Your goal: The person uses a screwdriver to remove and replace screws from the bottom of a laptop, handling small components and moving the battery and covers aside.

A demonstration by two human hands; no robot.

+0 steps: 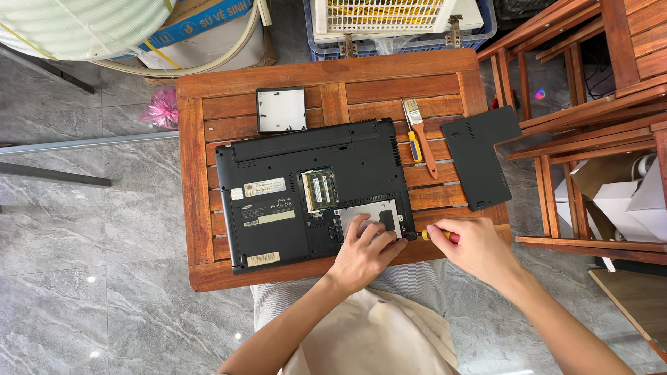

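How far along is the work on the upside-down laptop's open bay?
Done: the black cover panel is off and lies on the wooden table beside the laptop, so the memory modules are exposed. In hand: the left hand presses on the silver hard drive while the right hand holds a screwdriver at the laptop's edge. Left: the drive sits in its bay.

My slatted reddish-brown wooden worktop (201,173) stands on a glossy grey marble-patterned tile floor (90,278) that mirrors small lights. Matching slatted wooden furniture (590,104) sits at my right, a blue plastic crate (417,43) beyond.
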